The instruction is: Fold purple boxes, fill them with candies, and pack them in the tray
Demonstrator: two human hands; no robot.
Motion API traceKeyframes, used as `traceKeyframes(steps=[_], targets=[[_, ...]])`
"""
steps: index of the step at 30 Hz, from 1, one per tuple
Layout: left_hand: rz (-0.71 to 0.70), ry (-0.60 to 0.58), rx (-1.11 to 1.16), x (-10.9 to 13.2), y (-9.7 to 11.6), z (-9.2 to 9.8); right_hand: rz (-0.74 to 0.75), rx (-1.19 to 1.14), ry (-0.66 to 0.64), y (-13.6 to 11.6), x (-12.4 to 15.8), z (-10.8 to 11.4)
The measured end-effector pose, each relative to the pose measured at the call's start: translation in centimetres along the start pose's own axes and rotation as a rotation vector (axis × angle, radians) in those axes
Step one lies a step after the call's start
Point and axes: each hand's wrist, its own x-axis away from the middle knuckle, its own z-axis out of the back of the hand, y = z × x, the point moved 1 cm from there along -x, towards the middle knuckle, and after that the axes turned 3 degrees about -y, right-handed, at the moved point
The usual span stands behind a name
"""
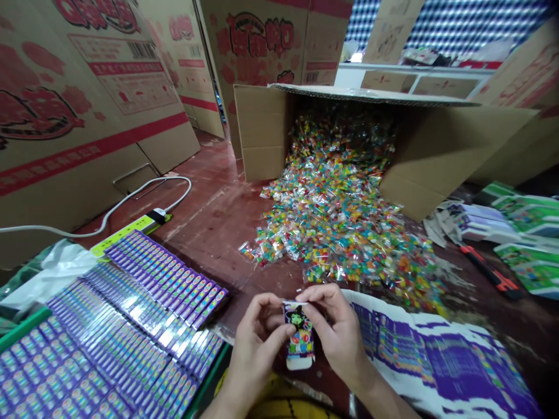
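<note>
Fingers partly hide the small printed carton.

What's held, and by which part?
A small box, held by the left hand at its left edge and the right hand at its upper right.

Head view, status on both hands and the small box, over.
Left hand, right hand: both holding small box. Printed face showing, near-end white flap out. Candy packets heaped beyond, not blocking hands.
</note>
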Motion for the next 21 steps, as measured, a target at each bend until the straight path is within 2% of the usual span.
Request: traceKeyframes(steps=[6, 8, 11, 14, 21], targets=[[0.024, 0.027, 0.055, 0.3, 0.2, 0.0, 0.017, -0.031, -0.209, -1.6, -1.0, 0.3], [0.04, 0.027, 0.019, 0.4, 0.3, 0.0, -0.037, -0.028, -0.214, -2.1, -1.4, 0.4], [0.034, 0.037, -0.046, 0.6, 0.6, 0.0, -0.198, -0.006, -0.225, -2.4, -1.9, 0.4], [-0.002, 0.056, -0.088, 0.7, 1.0, 0.0, -0.338, -0.049, -0.295, -2.4, -2.5, 0.6], [-0.012, 0.012, -0.138, 0.8, 1.0, -0.1, -0.354, -0.01, -0.306, -1.3, -3.4, 1.2]])
